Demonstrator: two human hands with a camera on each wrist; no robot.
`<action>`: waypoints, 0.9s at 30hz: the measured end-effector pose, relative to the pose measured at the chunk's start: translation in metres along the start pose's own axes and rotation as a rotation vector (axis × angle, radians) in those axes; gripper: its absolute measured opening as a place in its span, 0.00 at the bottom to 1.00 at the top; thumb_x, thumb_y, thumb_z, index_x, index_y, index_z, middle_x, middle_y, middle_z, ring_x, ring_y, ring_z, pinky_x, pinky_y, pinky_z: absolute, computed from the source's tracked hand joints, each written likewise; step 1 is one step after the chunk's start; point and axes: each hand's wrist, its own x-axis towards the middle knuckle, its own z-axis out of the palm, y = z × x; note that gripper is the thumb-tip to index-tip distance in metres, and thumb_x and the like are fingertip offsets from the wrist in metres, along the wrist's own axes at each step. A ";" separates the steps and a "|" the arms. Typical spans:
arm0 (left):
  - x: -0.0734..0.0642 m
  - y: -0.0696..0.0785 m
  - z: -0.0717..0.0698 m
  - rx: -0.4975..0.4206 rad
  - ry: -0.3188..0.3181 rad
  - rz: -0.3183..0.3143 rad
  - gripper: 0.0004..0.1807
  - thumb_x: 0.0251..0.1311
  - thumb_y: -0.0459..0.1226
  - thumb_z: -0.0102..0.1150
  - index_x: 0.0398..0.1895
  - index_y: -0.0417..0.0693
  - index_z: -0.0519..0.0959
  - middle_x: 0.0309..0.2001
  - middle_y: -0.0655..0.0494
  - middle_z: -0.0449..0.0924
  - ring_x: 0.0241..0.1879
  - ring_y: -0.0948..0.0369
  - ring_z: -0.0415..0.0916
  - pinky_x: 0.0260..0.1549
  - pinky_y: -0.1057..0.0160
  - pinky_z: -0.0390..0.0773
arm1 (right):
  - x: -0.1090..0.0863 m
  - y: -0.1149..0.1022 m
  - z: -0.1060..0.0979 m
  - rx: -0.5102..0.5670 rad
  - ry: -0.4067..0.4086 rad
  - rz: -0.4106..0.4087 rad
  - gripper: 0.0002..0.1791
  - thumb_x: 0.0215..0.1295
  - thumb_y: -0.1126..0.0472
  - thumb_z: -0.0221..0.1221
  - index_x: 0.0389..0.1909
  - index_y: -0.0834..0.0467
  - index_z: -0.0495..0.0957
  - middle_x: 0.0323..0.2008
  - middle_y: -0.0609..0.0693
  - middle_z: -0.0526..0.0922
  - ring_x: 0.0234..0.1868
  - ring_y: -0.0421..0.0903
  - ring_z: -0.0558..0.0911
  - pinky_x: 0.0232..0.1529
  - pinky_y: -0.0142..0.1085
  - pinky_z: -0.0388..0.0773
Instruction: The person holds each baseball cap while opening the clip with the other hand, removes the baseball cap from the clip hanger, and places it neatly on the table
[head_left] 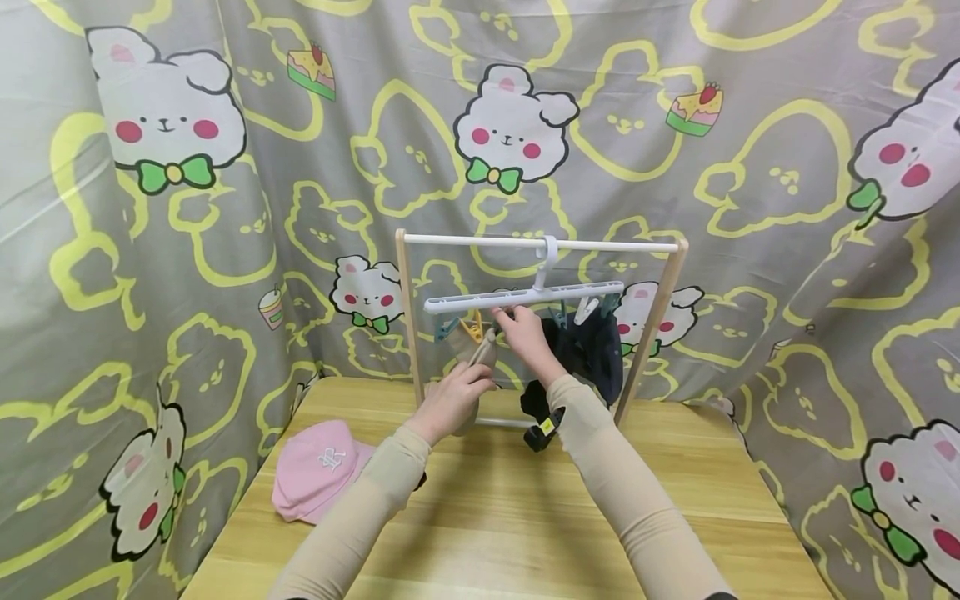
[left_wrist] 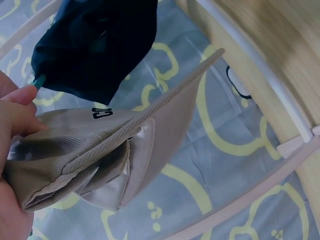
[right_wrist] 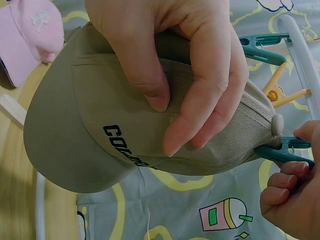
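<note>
Nearest, in the lower middle of the head view, is the wooden table [head_left: 495, 525], with a pink cap [head_left: 315, 475] lying on its left part. Beyond it, near the centre, the left hand [head_left: 453, 400] has thumb and fingers curled and clamped on a beige cap [right_wrist: 55, 130], which is held in the air under a white hanger [head_left: 517, 297]. The beige cap's long axis runs roughly across the right wrist view, brim toward the left edge and back end toward the right; in the left wrist view it slants, brim toward the upper right.

Higher up, the right hand [head_left: 525, 337] pinches a teal clip [right_wrist: 272, 152] between thumb and fingers, its nose against the cap's back end. An orange clip [right_wrist: 274, 95] is just beside the crown. A dark cap [head_left: 603, 354] hangs under the hanger's right half. The hanger hooks on a rack's top bar [head_left: 472, 242]; behind everything is a printed curtain [head_left: 637, 196].
</note>
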 end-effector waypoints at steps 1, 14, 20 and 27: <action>0.000 0.000 0.000 0.001 0.003 0.001 0.11 0.58 0.27 0.61 0.39 0.49 0.85 0.46 0.57 0.81 0.41 0.60 0.76 0.33 0.66 0.81 | 0.000 0.000 0.000 -0.002 -0.002 -0.001 0.22 0.71 0.43 0.50 0.32 0.58 0.75 0.18 0.48 0.71 0.20 0.44 0.71 0.22 0.33 0.67; -0.004 0.002 -0.001 -0.014 -0.009 -0.011 0.11 0.60 0.27 0.60 0.41 0.48 0.85 0.48 0.56 0.81 0.41 0.58 0.76 0.34 0.66 0.81 | -0.003 -0.005 -0.001 -0.066 -0.015 -0.053 0.18 0.73 0.47 0.46 0.31 0.56 0.73 0.18 0.48 0.66 0.18 0.45 0.64 0.21 0.35 0.63; -0.007 0.003 0.000 -0.006 0.027 -0.008 0.11 0.59 0.27 0.61 0.40 0.50 0.85 0.47 0.57 0.81 0.40 0.58 0.75 0.30 0.66 0.80 | -0.002 -0.005 -0.001 -0.076 -0.030 -0.051 0.19 0.74 0.47 0.46 0.32 0.56 0.74 0.20 0.49 0.67 0.18 0.45 0.64 0.21 0.34 0.63; -0.009 0.005 0.002 -0.004 0.055 0.005 0.09 0.58 0.28 0.62 0.39 0.49 0.85 0.46 0.57 0.81 0.39 0.58 0.75 0.28 0.66 0.79 | -0.003 -0.004 0.000 -0.068 -0.030 -0.051 0.18 0.73 0.47 0.46 0.33 0.56 0.75 0.17 0.48 0.65 0.16 0.44 0.63 0.19 0.34 0.62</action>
